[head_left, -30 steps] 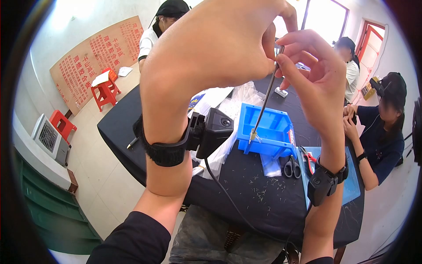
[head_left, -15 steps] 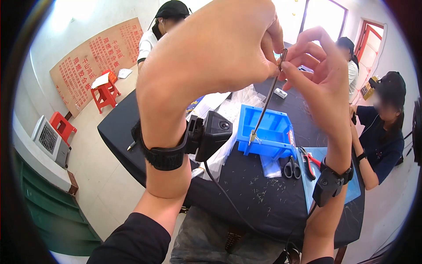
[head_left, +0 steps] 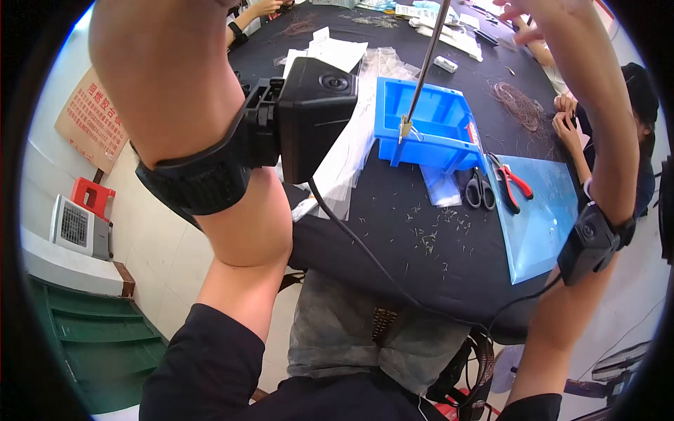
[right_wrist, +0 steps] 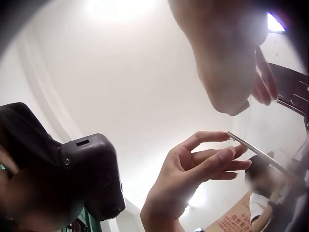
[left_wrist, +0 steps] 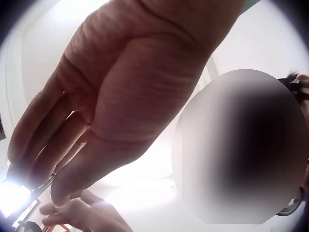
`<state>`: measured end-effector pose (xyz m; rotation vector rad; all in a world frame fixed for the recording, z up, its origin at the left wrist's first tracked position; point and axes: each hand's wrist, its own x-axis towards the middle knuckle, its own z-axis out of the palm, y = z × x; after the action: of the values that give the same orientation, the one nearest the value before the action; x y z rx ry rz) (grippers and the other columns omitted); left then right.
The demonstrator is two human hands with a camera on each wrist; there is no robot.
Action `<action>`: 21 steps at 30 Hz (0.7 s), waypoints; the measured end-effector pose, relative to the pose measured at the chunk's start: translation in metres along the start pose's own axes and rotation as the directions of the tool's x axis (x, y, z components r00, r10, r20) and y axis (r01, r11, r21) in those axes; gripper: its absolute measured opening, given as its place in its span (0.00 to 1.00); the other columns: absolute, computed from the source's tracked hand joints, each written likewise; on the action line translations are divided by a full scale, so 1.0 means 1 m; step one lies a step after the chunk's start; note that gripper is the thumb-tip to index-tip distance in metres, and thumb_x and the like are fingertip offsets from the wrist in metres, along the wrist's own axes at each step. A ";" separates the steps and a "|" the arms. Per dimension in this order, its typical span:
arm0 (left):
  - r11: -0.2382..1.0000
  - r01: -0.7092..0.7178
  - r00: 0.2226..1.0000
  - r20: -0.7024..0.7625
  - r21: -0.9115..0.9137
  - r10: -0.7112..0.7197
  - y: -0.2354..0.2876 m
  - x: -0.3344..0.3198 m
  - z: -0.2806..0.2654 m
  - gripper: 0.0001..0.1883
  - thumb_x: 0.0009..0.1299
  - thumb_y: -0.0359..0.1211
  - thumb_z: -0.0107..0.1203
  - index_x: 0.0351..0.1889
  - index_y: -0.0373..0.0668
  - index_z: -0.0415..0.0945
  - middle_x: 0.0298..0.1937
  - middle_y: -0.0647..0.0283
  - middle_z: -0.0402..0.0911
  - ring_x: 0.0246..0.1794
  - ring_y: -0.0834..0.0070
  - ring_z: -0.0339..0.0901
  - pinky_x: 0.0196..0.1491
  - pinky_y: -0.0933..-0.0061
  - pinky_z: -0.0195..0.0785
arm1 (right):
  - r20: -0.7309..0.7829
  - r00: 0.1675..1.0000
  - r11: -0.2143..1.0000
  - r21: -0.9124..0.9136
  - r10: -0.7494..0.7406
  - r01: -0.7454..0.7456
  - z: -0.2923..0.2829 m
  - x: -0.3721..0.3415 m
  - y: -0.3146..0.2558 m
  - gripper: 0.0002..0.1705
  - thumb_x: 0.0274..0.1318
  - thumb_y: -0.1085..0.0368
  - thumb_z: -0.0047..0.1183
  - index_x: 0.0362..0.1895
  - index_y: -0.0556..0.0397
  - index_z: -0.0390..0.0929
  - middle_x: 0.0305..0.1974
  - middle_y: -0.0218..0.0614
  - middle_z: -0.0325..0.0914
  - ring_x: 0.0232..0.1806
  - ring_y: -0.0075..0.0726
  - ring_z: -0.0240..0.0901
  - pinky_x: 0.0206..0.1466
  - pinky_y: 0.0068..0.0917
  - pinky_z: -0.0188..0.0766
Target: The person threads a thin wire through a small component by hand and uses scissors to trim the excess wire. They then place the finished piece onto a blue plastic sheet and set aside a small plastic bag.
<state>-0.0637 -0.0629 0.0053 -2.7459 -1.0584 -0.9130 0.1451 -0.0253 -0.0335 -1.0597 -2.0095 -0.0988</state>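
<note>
- Your left hand [left_wrist: 130,92] is raised above the blue plastic bin, palm showing in its wrist view, with the fingers extended and the metal rod passing close by their tips; you can't be told for sure whether it grips the rod.
- Your right hand [right_wrist: 186,176] is also up, higher than the bin, fingers bent and thumb near them. In its wrist view the index fingertip meets the rod's end; whether anything is pinched there, I cannot tell.
- The thin metal rod [head_left: 425,67] slants up out of the head view from over the bin's near side, a brass-coloured piece [head_left: 405,125] with fine strands at its lower end.
- Your blue plastic bin [head_left: 428,153] sits on the black tablecloth [head_left: 365,249].
- Just right of the bin, on your near side, lie black-handled scissors [head_left: 479,194]; a little farther right are red-and-black pliers [head_left: 508,193], on a translucent blue sheet [head_left: 540,217].
- Small trimmings [head_left: 428,242] are scattered on your side of the bin.
- Clear plastic bags [head_left: 354,182] lie left of the bin.
- Beyond the bin is a small white object [head_left: 445,64]; to its right lies a tangle of brown strands [head_left: 523,109].
</note>
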 end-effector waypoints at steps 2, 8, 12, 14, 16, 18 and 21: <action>0.996 0.079 0.978 0.193 0.029 -0.083 0.011 0.007 -0.018 0.20 0.70 0.34 0.63 0.50 0.22 0.81 0.32 0.48 0.89 0.34 0.72 0.88 0.38 0.74 0.77 | 0.201 0.978 0.998 -0.035 0.053 -0.046 -0.017 -0.004 0.025 0.11 0.61 0.67 0.55 0.44 0.61 0.80 0.34 0.45 0.82 0.33 0.33 0.79 0.37 0.28 0.77; 0.993 0.114 0.976 0.193 -0.043 -0.104 0.037 0.009 0.015 0.20 0.70 0.34 0.63 0.50 0.23 0.81 0.33 0.48 0.89 0.35 0.71 0.88 0.39 0.74 0.77 | 0.632 0.772 0.998 -0.037 0.065 -0.054 0.014 -0.066 0.062 0.07 0.55 0.68 0.62 0.36 0.58 0.88 0.29 0.44 0.84 0.31 0.37 0.83 0.37 0.31 0.79; 0.987 0.147 0.978 0.161 -0.068 -0.135 0.046 0.006 0.023 0.20 0.71 0.34 0.62 0.50 0.23 0.81 0.33 0.48 0.89 0.35 0.71 0.88 0.39 0.74 0.77 | 0.626 0.751 0.970 -0.039 0.210 -0.239 0.045 -0.113 0.063 0.09 0.54 0.71 0.60 0.37 0.64 0.87 0.33 0.52 0.86 0.39 0.52 0.84 0.52 0.41 0.76; 0.985 0.157 0.977 0.155 -0.071 -0.145 0.050 0.006 0.026 0.20 0.71 0.34 0.62 0.50 0.23 0.81 0.33 0.48 0.89 0.35 0.71 0.88 0.39 0.74 0.77 | 0.586 0.802 0.993 -0.033 0.112 -0.115 0.057 -0.137 0.067 0.12 0.57 0.73 0.56 0.44 0.63 0.85 0.42 0.53 0.84 0.48 0.56 0.79 0.60 0.46 0.71; 0.983 0.167 0.977 0.149 -0.074 -0.155 0.053 0.007 0.031 0.20 0.71 0.34 0.62 0.50 0.23 0.81 0.33 0.48 0.89 0.36 0.71 0.88 0.39 0.74 0.77 | 0.613 0.787 0.997 -0.014 0.073 -0.082 0.058 -0.150 0.062 0.14 0.58 0.73 0.55 0.49 0.63 0.84 0.47 0.52 0.82 0.51 0.56 0.77 0.61 0.46 0.71; 0.981 0.177 0.975 0.152 -0.076 -0.164 0.056 0.008 0.035 0.20 0.71 0.34 0.62 0.50 0.23 0.81 0.33 0.48 0.89 0.36 0.71 0.89 0.39 0.74 0.77 | 0.585 0.809 0.991 -0.128 0.059 0.021 0.058 -0.164 0.052 0.18 0.61 0.72 0.55 0.56 0.61 0.80 0.56 0.50 0.76 0.57 0.55 0.73 0.64 0.47 0.69; 0.977 0.199 0.971 0.151 -0.081 -0.185 0.057 0.009 0.040 0.19 0.72 0.34 0.61 0.50 0.23 0.81 0.34 0.48 0.89 0.36 0.71 0.89 0.40 0.74 0.77 | 0.572 0.818 0.984 -0.170 0.059 0.047 0.057 -0.173 0.048 0.20 0.63 0.71 0.55 0.59 0.60 0.78 0.60 0.48 0.72 0.62 0.54 0.68 0.66 0.47 0.67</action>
<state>-0.0020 -0.0912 -0.0146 -2.8626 -1.3609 -0.8181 0.1929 -0.0823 -0.2070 -1.3236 -2.5801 0.0601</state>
